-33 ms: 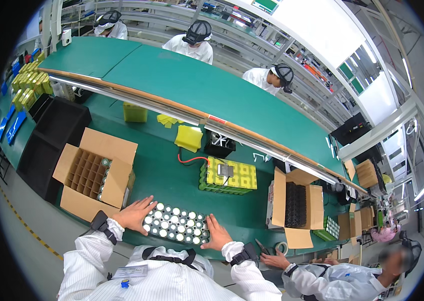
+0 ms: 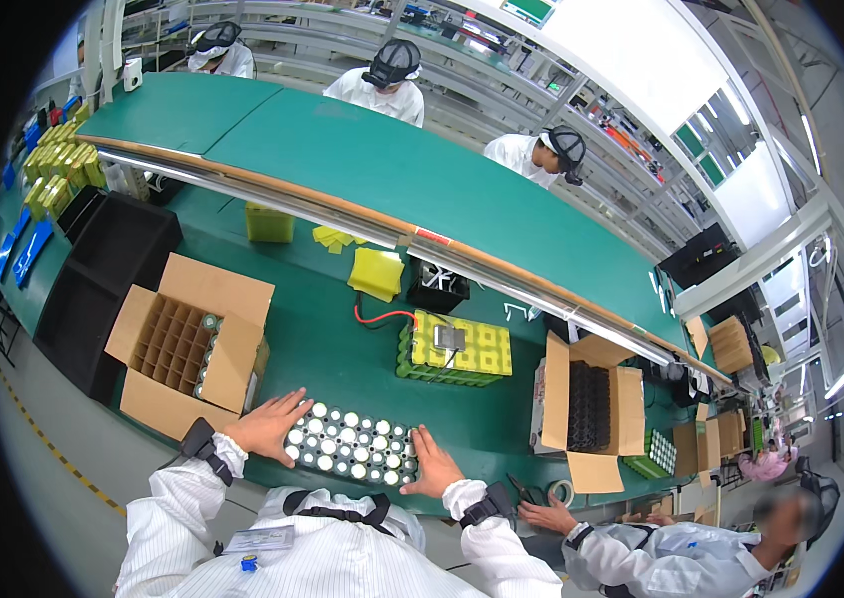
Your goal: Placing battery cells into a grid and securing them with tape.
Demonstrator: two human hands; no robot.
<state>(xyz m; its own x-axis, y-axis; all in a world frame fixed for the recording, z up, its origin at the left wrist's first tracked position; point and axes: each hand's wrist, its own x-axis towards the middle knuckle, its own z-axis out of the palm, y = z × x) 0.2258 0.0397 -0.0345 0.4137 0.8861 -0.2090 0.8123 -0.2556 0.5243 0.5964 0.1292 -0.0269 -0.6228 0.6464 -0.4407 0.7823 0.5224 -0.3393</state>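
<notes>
A flat block of cylindrical battery cells [image 2: 352, 444] with white tops, set in a green holder, lies at the near edge of the green bench [image 2: 342, 364]. My left hand [image 2: 267, 427] lies against the block's left end with its fingers spread over the first cells. My right hand [image 2: 432, 466] presses on the block's right end, fingers pointing away from me. The block sits between the two hands. Both wrists wear black bands over white sleeves.
An open cardboard box with a divider grid [image 2: 187, 344] stands to the left, beside black trays [image 2: 108, 269]. Behind the block is a yellow-green battery pack with red wire [image 2: 457, 349]. To the right are a box of black cells [image 2: 591, 404] and a co-worker's hand [image 2: 546, 516].
</notes>
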